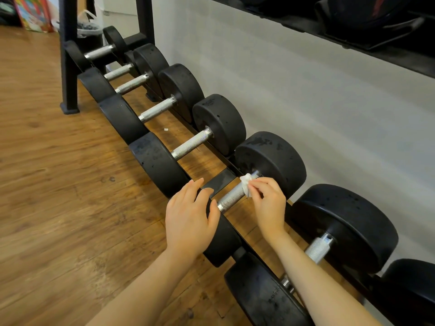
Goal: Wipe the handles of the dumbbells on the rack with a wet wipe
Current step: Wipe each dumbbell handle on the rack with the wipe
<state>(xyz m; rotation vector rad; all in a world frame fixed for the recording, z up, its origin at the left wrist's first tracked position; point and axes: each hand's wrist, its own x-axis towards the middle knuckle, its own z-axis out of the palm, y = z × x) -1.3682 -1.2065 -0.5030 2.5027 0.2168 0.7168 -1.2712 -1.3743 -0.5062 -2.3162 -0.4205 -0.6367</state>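
1. My right hand (268, 203) pinched the wet wipe (246, 184) on the dumbbell handle (231, 196), low in the middle of the frame.
2. My left hand (188, 220) lay flat, fingers loose, on that dumbbell's near black weight (223, 238).

Floor: wood planks (58, 161), worn | Wall: plain grey-white (306, 90) | Upper shelf: black (353, 36) | Far corner: lined bin (88, 29), colourful bag (33, 12)

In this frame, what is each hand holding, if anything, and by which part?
The right hand pinches a crumpled wet wipe by its near edge, against the dumbbell handle. The left hand holds nothing; it rests on that dumbbell's near weight head.
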